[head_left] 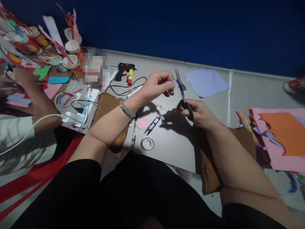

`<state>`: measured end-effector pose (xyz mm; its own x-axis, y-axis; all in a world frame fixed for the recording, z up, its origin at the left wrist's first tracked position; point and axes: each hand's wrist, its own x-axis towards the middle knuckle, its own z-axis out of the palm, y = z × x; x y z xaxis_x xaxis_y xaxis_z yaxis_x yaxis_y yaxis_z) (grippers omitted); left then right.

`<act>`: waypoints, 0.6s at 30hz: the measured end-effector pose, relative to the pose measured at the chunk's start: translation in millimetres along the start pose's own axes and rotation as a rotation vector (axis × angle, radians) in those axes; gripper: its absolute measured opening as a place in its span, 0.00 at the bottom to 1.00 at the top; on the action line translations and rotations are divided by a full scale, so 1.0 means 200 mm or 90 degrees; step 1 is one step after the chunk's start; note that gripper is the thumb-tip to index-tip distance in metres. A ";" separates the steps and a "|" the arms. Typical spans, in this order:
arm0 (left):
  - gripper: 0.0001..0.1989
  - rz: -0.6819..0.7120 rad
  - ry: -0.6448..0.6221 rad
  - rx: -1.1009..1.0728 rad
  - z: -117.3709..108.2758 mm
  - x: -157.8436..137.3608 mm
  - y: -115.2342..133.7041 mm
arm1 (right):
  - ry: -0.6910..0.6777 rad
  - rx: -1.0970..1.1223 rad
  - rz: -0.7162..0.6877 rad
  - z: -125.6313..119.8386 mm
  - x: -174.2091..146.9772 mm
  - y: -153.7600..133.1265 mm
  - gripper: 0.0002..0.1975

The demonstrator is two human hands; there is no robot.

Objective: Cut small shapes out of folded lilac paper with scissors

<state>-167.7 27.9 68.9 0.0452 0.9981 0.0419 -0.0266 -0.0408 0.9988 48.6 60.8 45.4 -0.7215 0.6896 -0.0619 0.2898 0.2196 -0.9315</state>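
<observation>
My left hand is closed in a pinch on a small piece of purple paper, which shows just past the fingertips. In my right hand is a pair of scissors with black handles, fingers wrapped round them. The blades point away from me and stand beside the purple piece; whether they touch it I cannot tell. Beyond lies a larger purple sheet. Nearer my body on the table are a pink paper circle, thread snips, a pen and a white ring-shaped roll.
Left of my hands lie a black glue gun, a glue stick and a power strip with cables. Paper cups stand at the back left. A co-worker's arm reaches in there. Orange and pink sheets lie right.
</observation>
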 end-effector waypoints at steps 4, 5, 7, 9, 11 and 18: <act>0.13 0.004 -0.002 0.000 0.00 0.00 0.00 | -0.003 0.005 -0.001 0.00 0.00 0.00 0.33; 0.13 0.008 -0.002 0.000 0.00 0.00 0.00 | -0.004 0.006 -0.003 0.00 0.00 0.00 0.33; 0.12 0.010 0.000 0.003 0.00 0.00 0.00 | -0.005 0.006 -0.003 0.00 0.00 0.00 0.33; 0.12 0.005 0.008 0.007 0.00 0.00 0.00 | -0.008 0.004 0.000 0.00 0.00 0.00 0.32; 0.11 -0.002 0.015 0.009 0.00 0.00 0.00 | -0.010 0.003 0.000 0.00 0.00 0.00 0.31; 0.11 -0.007 0.021 0.003 -0.01 0.01 0.00 | -0.005 0.014 -0.002 0.00 0.00 0.02 0.30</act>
<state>-169.0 29.2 69.2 0.0129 0.9995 0.0297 -0.0209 -0.0294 0.9994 49.7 61.9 41.9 -0.7280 0.6829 -0.0613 0.2729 0.2067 -0.9396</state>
